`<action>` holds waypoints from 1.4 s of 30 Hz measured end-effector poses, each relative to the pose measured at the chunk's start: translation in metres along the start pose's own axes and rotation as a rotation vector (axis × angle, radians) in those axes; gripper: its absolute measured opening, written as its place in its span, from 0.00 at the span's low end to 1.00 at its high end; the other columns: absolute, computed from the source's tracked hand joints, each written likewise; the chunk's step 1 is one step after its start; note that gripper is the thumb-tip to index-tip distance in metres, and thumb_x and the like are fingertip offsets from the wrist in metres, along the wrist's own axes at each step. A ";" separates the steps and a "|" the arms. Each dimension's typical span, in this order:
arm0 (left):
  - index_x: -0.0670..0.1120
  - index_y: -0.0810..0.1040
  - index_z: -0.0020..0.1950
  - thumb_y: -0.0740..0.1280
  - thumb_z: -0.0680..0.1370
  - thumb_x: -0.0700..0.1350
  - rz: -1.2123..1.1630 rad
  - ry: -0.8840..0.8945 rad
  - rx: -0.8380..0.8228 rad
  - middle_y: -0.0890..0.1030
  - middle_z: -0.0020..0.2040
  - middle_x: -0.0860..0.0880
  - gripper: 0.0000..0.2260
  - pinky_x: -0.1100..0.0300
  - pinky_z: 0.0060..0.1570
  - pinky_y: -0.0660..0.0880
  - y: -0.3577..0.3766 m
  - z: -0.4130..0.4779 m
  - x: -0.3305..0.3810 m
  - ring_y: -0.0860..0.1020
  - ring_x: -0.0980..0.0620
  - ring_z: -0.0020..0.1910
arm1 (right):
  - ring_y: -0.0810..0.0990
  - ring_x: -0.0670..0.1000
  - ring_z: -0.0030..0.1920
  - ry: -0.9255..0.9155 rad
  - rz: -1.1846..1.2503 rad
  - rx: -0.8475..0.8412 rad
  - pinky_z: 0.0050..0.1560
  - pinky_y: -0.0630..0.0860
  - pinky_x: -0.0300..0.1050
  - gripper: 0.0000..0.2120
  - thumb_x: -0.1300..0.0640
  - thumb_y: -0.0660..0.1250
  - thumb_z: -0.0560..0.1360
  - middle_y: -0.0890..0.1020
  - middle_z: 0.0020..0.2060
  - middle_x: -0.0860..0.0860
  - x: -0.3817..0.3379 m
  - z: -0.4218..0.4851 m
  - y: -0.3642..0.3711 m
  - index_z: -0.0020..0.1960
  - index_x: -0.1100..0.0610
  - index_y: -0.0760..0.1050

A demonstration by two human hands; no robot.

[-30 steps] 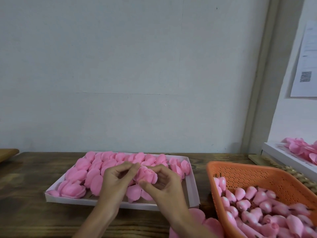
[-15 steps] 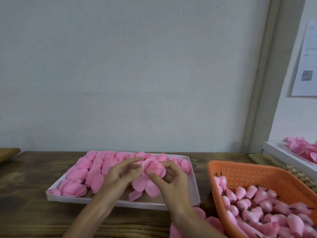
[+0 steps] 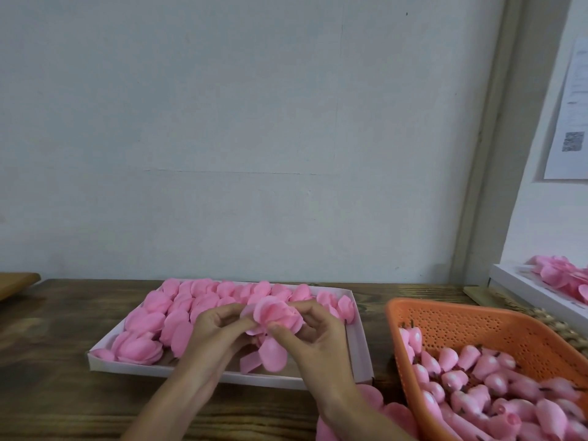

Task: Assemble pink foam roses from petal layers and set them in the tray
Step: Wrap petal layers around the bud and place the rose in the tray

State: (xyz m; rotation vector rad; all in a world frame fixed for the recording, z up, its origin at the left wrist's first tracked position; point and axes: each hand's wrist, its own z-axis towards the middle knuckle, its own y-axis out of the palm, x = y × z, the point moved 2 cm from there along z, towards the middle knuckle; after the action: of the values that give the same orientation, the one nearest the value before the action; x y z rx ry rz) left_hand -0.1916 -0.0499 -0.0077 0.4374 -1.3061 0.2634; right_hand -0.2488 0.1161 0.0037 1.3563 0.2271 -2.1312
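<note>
A pink foam rose (image 3: pixel 276 316) is held above the white tray (image 3: pixel 359 351), between both hands. My left hand (image 3: pixel 219 329) pinches its left edge with curled fingers. My right hand (image 3: pixel 313 332) grips it from the right, thumb under the bloom. Loose outer petals (image 3: pixel 270 356) hang down below the rose. The tray holds several finished pink roses (image 3: pixel 191 307), filling its back and left parts.
An orange perforated basket (image 3: pixel 477 326) full of pink rose buds (image 3: pixel 477 377) stands at the right. Pink petal layers (image 3: pixel 375 405) lie on the wooden table under my right forearm. A white box of pink petals (image 3: pixel 560 278) sits at the far right.
Both hands have lifted the rose slightly and turned it, and the petals have closed up around the bud. More lower petals hang loose now.
</note>
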 end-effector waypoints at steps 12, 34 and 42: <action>0.31 0.77 0.58 0.61 0.80 0.66 -0.393 -0.089 0.207 0.83 0.50 0.34 0.35 0.43 0.47 0.82 0.024 -0.009 -0.019 0.84 0.36 0.49 | 0.88 0.57 0.46 0.087 0.009 -0.101 0.45 0.85 0.49 0.08 0.66 0.78 0.71 0.86 0.46 0.61 0.000 -0.004 0.004 0.49 0.63 0.83; 0.39 0.81 0.53 0.58 0.75 0.74 -0.482 -0.145 0.172 0.83 0.44 0.39 0.37 0.48 0.42 0.82 0.046 -0.013 -0.022 0.85 0.41 0.44 | 0.88 0.51 0.43 -0.037 -0.292 -0.131 0.40 0.84 0.51 0.18 0.60 0.79 0.65 0.88 0.46 0.49 0.007 -0.011 0.010 0.42 0.49 0.71; 0.46 0.83 0.33 0.58 0.76 0.74 -0.536 -0.100 0.353 0.83 0.36 0.43 0.34 0.53 0.36 0.81 0.040 -0.014 -0.024 0.85 0.45 0.35 | 0.85 0.46 0.51 -0.093 -0.370 -0.118 0.48 0.84 0.54 0.09 0.55 0.80 0.64 0.84 0.51 0.42 0.010 -0.014 0.014 0.42 0.48 0.83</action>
State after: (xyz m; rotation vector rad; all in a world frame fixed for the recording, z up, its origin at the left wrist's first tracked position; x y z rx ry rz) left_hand -0.2024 -0.0068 -0.0277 1.0892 -1.1914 0.0173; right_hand -0.2334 0.1067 -0.0092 1.2160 0.5960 -2.4313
